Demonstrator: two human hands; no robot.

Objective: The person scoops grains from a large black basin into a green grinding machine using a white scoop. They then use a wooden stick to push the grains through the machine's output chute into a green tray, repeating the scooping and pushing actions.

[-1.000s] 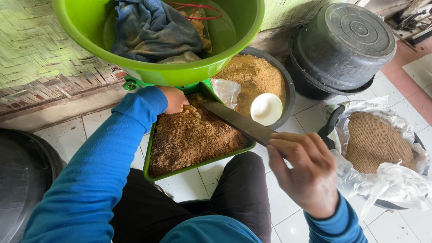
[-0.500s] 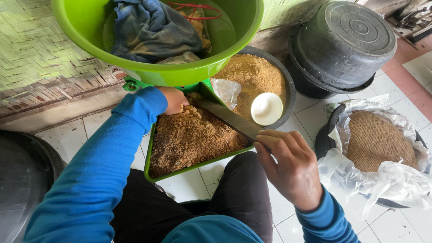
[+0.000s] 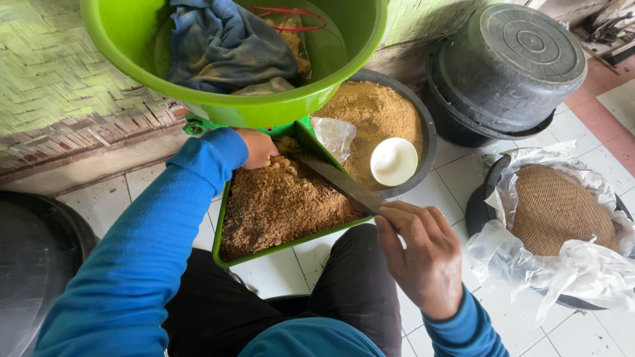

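The right hand (image 3: 423,254) grips the knife (image 3: 337,182) at its handle end, fingers wrapped around it. The blade's long axis runs diagonally, pointing up and left from the hand towards the far corner of the green tray (image 3: 264,254). The blade lies low over the brown crumbs (image 3: 278,205) in the tray. The left hand (image 3: 258,147) rests at the tray's far edge, under the green basin (image 3: 264,109); its fingers are curled into the crumbs. A white cup (image 3: 393,161) sits in the dark bowl (image 3: 428,132) beside the tray.
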